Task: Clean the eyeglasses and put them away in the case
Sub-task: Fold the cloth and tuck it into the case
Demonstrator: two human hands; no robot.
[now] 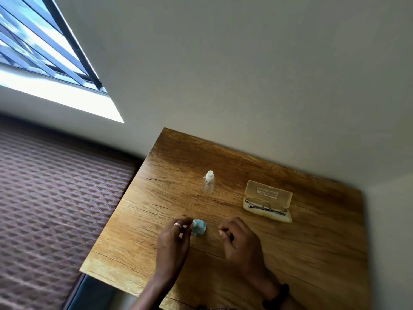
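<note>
A translucent yellow case (268, 193) lies open on the wooden table (312, 242), lid raised toward the wall. The thin-framed eyeglasses (266, 206) lie folded inside its lower half. A crumpled light-blue cloth (199, 227) sits on the table near the front. My left hand (174, 240), with a ring on one finger, is at the cloth's left edge, its fingertips touching it. My right hand (239, 240) hovers to the right of the cloth, apart from it, fingers loosely curled and holding nothing.
A small clear bottle (208, 183) with a white cap stands upright behind the cloth. The table meets a plain wall at the back and right. A quilted brown surface (55, 198) lies left of the table, under a window.
</note>
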